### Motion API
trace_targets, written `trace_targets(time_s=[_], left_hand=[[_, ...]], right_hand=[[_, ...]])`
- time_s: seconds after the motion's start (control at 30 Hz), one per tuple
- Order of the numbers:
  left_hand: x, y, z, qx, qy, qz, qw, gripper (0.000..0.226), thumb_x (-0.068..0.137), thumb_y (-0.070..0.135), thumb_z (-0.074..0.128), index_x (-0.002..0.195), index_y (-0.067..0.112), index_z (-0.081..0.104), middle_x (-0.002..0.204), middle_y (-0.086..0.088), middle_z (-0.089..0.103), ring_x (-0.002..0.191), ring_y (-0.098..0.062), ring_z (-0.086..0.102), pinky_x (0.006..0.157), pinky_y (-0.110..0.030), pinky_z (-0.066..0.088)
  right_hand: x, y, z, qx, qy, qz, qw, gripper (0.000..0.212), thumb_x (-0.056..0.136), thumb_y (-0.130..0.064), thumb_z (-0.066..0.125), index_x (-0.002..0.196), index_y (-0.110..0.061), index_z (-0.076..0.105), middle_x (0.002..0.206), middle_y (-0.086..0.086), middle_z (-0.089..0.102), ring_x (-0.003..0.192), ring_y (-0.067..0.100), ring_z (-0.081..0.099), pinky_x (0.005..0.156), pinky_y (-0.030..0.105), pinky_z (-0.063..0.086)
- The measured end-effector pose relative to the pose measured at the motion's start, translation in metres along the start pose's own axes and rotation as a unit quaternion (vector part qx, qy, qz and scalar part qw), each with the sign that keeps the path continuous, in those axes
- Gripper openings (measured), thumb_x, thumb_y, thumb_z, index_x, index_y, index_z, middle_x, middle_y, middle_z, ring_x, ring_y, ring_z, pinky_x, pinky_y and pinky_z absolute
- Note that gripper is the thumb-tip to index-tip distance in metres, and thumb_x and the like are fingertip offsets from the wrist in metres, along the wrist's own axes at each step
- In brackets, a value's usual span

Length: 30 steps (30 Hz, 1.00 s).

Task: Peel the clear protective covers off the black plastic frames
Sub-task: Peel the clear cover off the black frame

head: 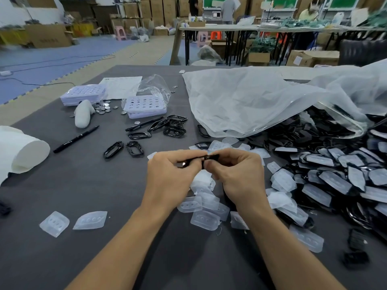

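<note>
A dark grey worktop [62,206] is set in a big room. The floor [136,56] is partly covered with blue mats [62,53]. Brown boxes [159,9] are stacked at the back, beside long tables [219,28].

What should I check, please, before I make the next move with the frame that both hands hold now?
1. Grip on the piece: the left hand and the right hand pinch the black frame from its two ends. Ok.
2. Cover on the held frame: it is seen edge-on and the fingers hide it. Cannot tell.
3. Place to drop a cover: the peeled covers lie right under the hands. Ok.
4. Place for finished pieces: the bare frames lie apart, further back and left on the table. Ok.
5. Supply: the heap of covered frames lies at the right. Ok.
</note>
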<state>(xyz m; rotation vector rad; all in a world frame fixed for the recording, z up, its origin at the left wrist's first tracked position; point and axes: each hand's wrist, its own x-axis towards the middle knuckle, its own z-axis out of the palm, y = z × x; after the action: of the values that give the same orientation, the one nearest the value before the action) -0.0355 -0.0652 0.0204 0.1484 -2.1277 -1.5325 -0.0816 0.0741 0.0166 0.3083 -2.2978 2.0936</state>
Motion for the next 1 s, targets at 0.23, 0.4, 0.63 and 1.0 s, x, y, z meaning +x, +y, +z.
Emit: trace_targets(time_s=[0.23, 0.4, 0.63, 1.0], left_hand=[[0.006, -0.004, -0.005, -0.151, -0.050, -0.113, 0.981, 0.036, 0.080, -0.011, 0.077, 0.096, 0.021, 0.084, 0.090, -0.007, 0.081, 0.081, -0.014, 0.076, 0.076, -0.024, 0.061], [0.008, -0.004, -0.006, -0.177, -0.065, -0.128, 0.974, 0.023, 0.090, -0.004, 0.073, 0.098, 0.015, 0.082, 0.088, -0.009, 0.081, 0.073, -0.015, 0.076, 0.065, -0.020, 0.059], [0.011, -0.009, -0.005, -0.149, -0.027, -0.178, 0.972, 0.014, 0.095, 0.000, 0.070, 0.097, 0.009, 0.080, 0.081, -0.011, 0.080, 0.063, -0.016, 0.074, 0.062, -0.021, 0.060], [0.004, -0.005, 0.000, -0.136, -0.073, -0.139, 0.978, 0.039, 0.084, -0.011, 0.074, 0.081, 0.027, 0.084, 0.080, -0.009, 0.080, 0.071, -0.020, 0.078, 0.061, -0.020, 0.059]], right_hand=[[0.004, -0.002, -0.005, -0.028, -0.035, -0.005, 0.999, 0.014, 0.068, -0.040, 0.081, 0.079, -0.030, 0.080, 0.070, -0.001, 0.076, 0.065, 0.023, 0.068, 0.067, 0.043, 0.056], [0.008, -0.001, -0.011, -0.027, -0.044, 0.023, 0.998, 0.028, 0.071, -0.043, 0.084, 0.070, -0.017, 0.074, 0.055, -0.001, 0.063, 0.050, 0.011, 0.048, 0.053, 0.030, 0.040], [0.008, -0.004, -0.014, -0.011, -0.108, 0.029, 0.994, 0.008, 0.077, -0.022, 0.079, 0.084, -0.025, 0.077, 0.064, 0.005, 0.073, 0.055, 0.014, 0.064, 0.054, 0.023, 0.048], [0.011, -0.001, -0.014, 0.003, -0.095, 0.081, 0.992, 0.013, 0.077, 0.001, 0.078, 0.072, -0.008, 0.071, 0.057, 0.007, 0.066, 0.046, 0.016, 0.052, 0.046, 0.024, 0.042]])
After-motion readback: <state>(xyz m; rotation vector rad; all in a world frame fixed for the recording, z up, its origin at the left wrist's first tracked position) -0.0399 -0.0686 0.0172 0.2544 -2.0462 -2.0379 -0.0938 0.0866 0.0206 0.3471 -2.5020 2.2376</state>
